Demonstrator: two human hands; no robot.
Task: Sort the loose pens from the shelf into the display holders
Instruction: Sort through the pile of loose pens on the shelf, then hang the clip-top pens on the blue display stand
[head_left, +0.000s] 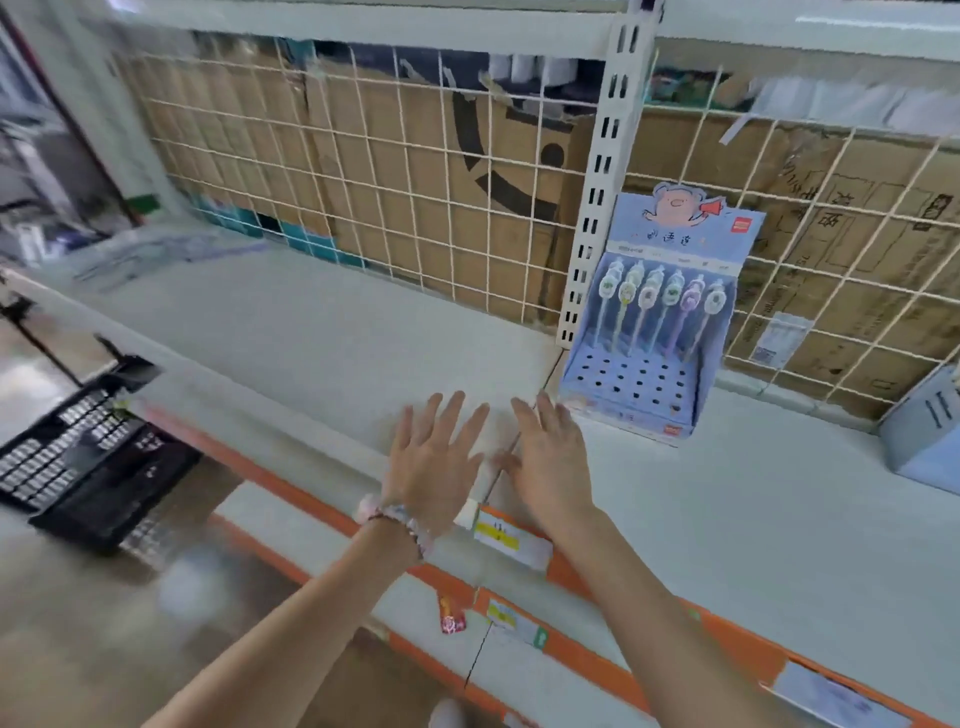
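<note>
Presently, left hand (434, 462) and right hand (550, 457) hover flat over the shelf (311, 332), fingers spread wide, holding nothing. Six pens (660, 306) stand in the blue display holder (649, 374) just right.

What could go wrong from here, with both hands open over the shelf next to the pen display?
1. The right hand is close to the blue display holder, which stands near the shelf edge; a careless reach might push it or tip it.
2. The six pens stand loosely in the back row; a bump could knock them over.
3. The left hand holds nothing, and the picture is blurred, so loose pens may be overlooked.
</note>
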